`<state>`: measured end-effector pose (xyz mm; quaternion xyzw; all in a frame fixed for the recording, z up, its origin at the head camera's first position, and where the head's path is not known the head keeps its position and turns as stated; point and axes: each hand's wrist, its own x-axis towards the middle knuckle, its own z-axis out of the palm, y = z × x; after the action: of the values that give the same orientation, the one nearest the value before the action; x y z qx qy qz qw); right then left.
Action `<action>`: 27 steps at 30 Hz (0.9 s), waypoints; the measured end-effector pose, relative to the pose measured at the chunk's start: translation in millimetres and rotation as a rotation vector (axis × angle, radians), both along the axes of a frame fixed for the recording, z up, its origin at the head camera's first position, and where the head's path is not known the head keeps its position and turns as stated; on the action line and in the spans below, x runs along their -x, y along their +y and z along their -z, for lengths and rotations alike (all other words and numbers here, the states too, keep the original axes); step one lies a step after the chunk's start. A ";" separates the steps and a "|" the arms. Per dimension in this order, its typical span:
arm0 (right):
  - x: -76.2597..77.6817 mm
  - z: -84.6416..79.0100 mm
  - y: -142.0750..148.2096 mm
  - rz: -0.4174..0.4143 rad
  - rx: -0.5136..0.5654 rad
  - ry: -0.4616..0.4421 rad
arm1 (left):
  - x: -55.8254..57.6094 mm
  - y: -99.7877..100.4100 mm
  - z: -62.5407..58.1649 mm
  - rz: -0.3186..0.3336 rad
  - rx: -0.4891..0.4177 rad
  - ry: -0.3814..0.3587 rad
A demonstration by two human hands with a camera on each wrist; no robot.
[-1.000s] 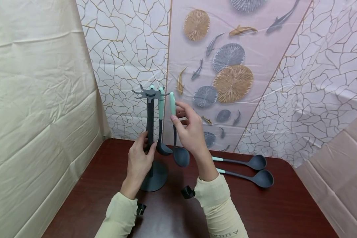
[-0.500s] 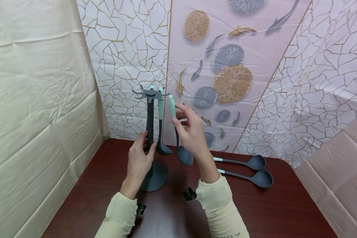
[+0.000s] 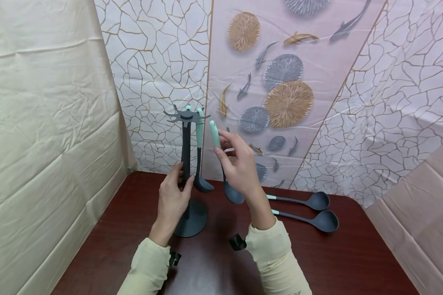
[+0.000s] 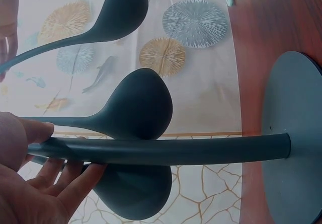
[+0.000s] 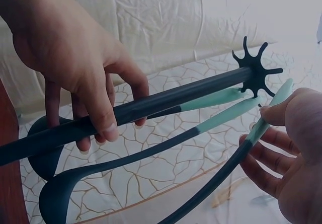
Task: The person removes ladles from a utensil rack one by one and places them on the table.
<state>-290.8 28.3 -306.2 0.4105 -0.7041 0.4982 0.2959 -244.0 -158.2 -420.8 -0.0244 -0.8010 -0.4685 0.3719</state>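
My left hand (image 3: 172,196) grips the dark post of a utensil stand (image 3: 186,143), thumb on one side and fingers on the other. Between thumb and fingers, my right hand (image 3: 240,164) pinches the mint handle of a ladle (image 3: 215,134). This ladle hangs tilted, its dark bowl (image 4: 126,10) low and partly behind the wrist in the head view. Its handle tip is just right of the stand's hooked top (image 5: 255,73), apart from it in the head view. Two similar ladles hang on the hooks: one in front (image 5: 221,116), another behind the post (image 5: 211,99).
Two more ladles, a farther one (image 3: 318,201) and a nearer one (image 3: 326,221), lie on the dark red table (image 3: 339,262) at the right, bowls pointing right. The stand's round base (image 3: 192,223) rests on the table. A patterned cloth (image 3: 158,61) hangs behind.
My right hand has shifted slightly right and down with the ladle, whose tip has drawn away from the hook and whose bowl has swung right. My left hand stays on the post.
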 end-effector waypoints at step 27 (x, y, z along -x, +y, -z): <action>-2.5 -1.1 9.9 0.038 -0.069 0.057 | 1.0 0.3 1.4 -0.001 0.006 0.009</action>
<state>-288.3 38.2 -305.1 0.4212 -0.7198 0.4559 0.3109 -245.1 -157.9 -422.1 -0.0272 -0.8008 -0.4657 0.3755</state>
